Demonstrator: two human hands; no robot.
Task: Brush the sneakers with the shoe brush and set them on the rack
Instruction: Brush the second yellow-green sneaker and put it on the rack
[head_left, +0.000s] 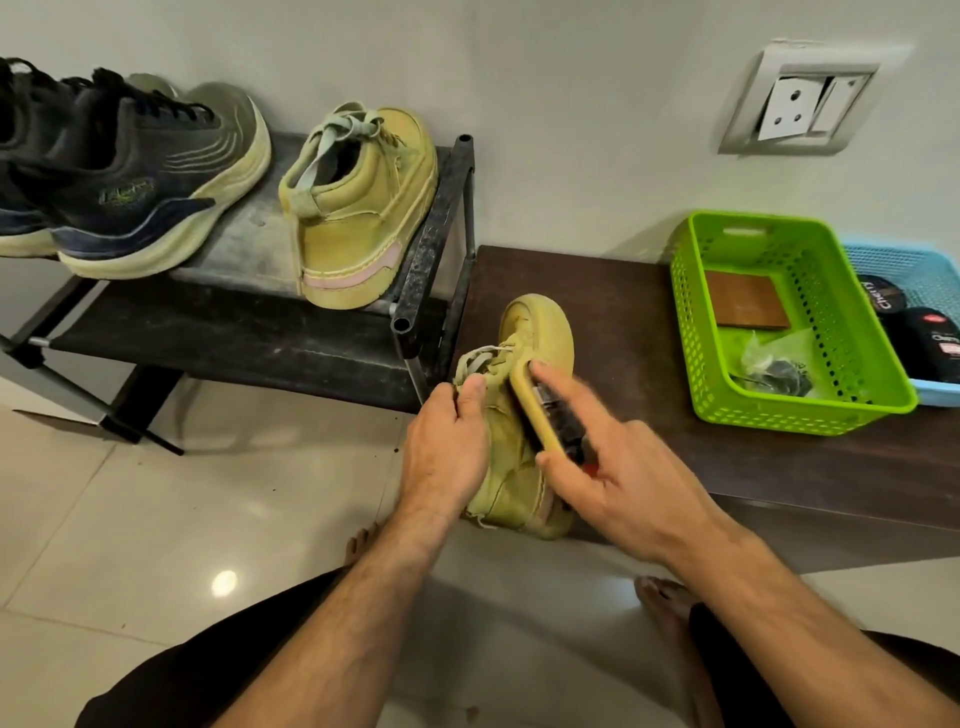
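The work stood roughly half done, by my reading. One yellow-green sneaker (363, 208) already sat on the top shelf of the rack (436, 228), heel toward the camera, at about ten o'clock from the hands; whether it had been brushed could not be told, though its place suggested it had. Its mate, the second sneaker (524, 415), rested on the dark bench (623, 364) at the centre of the view, toe pointing to twelve o'clock.

The left hand (447, 441) gripped that shoe at its collar, fingers curled over the tongue and laces, steadying it. The right hand (618, 467) held the shoe brush (540, 410), thumb and fingers closed round its yellow back, with the brush lying against the shoe's right flank. The right hand was a little blurred.

Left to do, as I judged it: finish brushing this sneaker, then lift it to the rack, where bare shelf showed between the yellow-green shoe and a pair of dark running shoes (124, 171) at nine o'clock.

At three o'clock a green basket (789, 410) stood on the bench, with a blue one (914, 270) just behind it.
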